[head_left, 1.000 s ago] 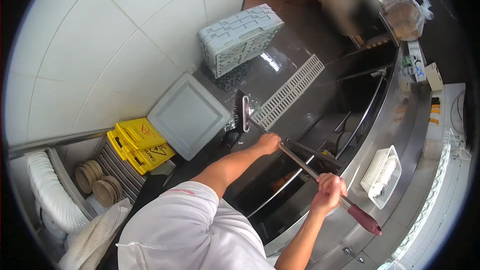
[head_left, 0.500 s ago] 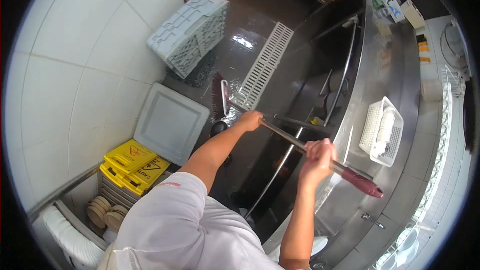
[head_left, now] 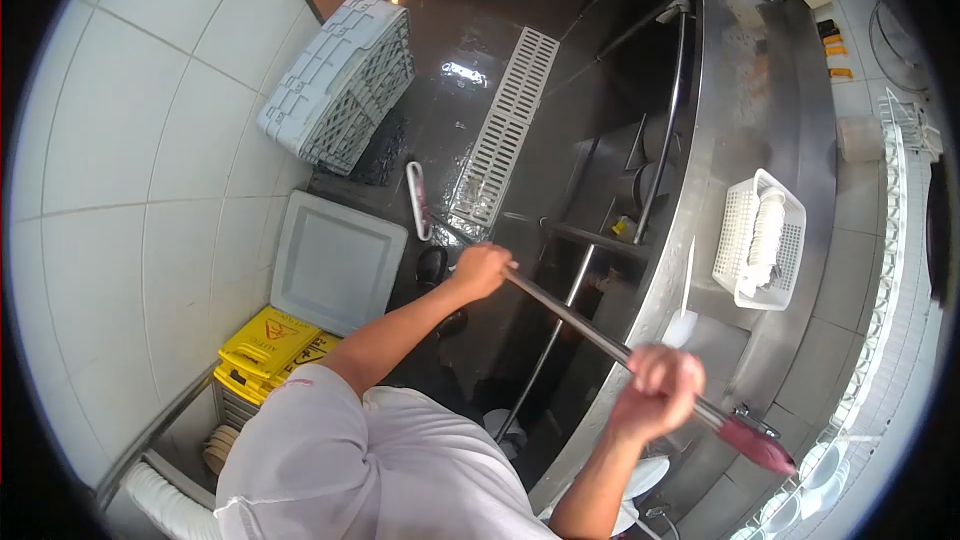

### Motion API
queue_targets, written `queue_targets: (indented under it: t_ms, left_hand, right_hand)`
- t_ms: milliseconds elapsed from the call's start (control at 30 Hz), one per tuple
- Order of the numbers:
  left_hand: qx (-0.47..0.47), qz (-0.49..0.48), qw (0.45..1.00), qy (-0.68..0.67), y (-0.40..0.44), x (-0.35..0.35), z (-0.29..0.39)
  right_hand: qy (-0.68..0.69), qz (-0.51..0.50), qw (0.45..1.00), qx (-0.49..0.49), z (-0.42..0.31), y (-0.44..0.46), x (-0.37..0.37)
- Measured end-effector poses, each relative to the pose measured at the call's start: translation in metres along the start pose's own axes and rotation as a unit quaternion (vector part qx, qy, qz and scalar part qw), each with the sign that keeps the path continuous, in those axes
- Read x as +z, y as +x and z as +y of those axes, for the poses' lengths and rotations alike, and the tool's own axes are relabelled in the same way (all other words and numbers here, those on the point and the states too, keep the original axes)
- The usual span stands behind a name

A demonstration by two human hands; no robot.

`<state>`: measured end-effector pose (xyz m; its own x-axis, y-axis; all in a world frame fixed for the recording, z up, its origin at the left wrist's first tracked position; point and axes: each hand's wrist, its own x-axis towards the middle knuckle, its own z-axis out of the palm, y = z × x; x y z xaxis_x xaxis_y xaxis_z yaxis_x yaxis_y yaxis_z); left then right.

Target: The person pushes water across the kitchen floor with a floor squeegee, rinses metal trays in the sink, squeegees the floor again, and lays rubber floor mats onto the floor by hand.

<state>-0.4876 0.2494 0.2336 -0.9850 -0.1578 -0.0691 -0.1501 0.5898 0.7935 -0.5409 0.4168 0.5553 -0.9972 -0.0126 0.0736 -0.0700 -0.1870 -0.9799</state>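
Note:
A broom (head_left: 570, 315) with a metal pole and a dark red end grip slants across the middle of the view. Its white-framed head (head_left: 416, 200) is down by the wet floor, left of the drain grate. My left hand (head_left: 483, 271) wraps round the lower part of the pole. Higher up, close to the red end grip (head_left: 758, 444), my right hand (head_left: 658, 390) is curled round the pole, slightly blurred. The bristles barely show from this angle.
A slotted drain grate (head_left: 507, 120) runs along the dark floor. Stacked grey crates (head_left: 345, 80) and a grey lid (head_left: 338, 258) stand by the tiled wall. Yellow caution signs (head_left: 268, 340) are at lower left. On the right, a steel counter (head_left: 755, 140) holds a white basket (head_left: 737, 240).
The broom head has shifted left and turned, hiding its bristles. My right hand and the end grip have moved down and right; my left hand has moved down and left. The view has also shifted.

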Motion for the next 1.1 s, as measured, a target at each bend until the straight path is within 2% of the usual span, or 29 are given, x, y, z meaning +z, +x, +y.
queue_targets:
  t_ms: [67, 167, 267, 333, 433, 500, 567, 667, 700, 767, 900, 967, 1067, 1100]
  left_hand:
    - [-0.075, -0.001, 0.997, 0.006, -0.002, 0.02, -0.045]
    - [-0.104, -0.016, 0.994, 0.01, 0.016, 0.061, -0.075]
    - [-0.064, -0.006, 0.998, -0.017, 0.043, 0.068, -0.051]
    - [-0.026, 0.043, 0.998, -0.023, 0.058, 0.063, -0.02]
    - [0.027, 0.126, 0.99, -0.057, 0.06, 0.043, 0.028]
    - [0.029, 0.123, 0.989, -0.075, 0.047, 0.024, 0.052]
    - [0.035, 0.13, 0.985, -0.11, 0.028, 0.009, 0.075]
    - [0.122, 0.15, 0.967, -0.166, 0.0, 0.005, 0.105]
    - [0.104, 0.125, 0.973, -0.163, -0.012, 0.011, 0.115]
    - [0.09, 0.122, 0.975, -0.162, -0.037, 0.022, 0.133]
    - [0.116, 0.11, 0.973, -0.167, -0.113, 0.062, 0.188]
    - [0.131, 0.077, 0.973, -0.176, -0.163, 0.065, 0.225]
    - [0.15, 0.036, 0.972, -0.175, -0.238, 0.078, 0.262]
    - [0.154, 0.023, 0.975, -0.158, -0.259, 0.089, 0.266]
  right_hand:
    - [-0.013, -0.011, 0.998, 0.056, 0.045, -0.002, 0.013]
    - [-0.017, -0.07, 0.997, 0.021, 0.074, -0.003, 0.023]
    - [-0.047, -0.121, 0.991, -0.012, 0.07, 0.009, 0.016]
    - [-0.063, -0.101, 0.991, -0.052, 0.047, 0.025, 0.009]
    - [0.0, -0.139, 0.99, -0.037, -0.007, 0.039, -0.005]
    - [0.005, -0.17, 0.984, -0.048, -0.036, 0.033, -0.011]
    - [0.002, -0.178, 0.982, -0.065, -0.058, 0.021, -0.018]
    - [0.01, -0.224, 0.97, -0.092, -0.081, 0.004, -0.034]
    - [0.009, -0.142, 0.981, -0.133, -0.092, -0.007, -0.037]
    - [0.095, -0.026, 0.968, -0.229, -0.132, -0.03, -0.032]
    - [0.076, -0.092, 0.96, -0.254, -0.222, -0.099, -0.097]
    - [0.065, -0.124, 0.951, -0.277, -0.247, -0.142, -0.133]
    - [0.129, -0.222, 0.939, -0.23, -0.273, -0.201, -0.184]
    - [0.112, -0.194, 0.945, -0.237, -0.275, -0.219, -0.201]
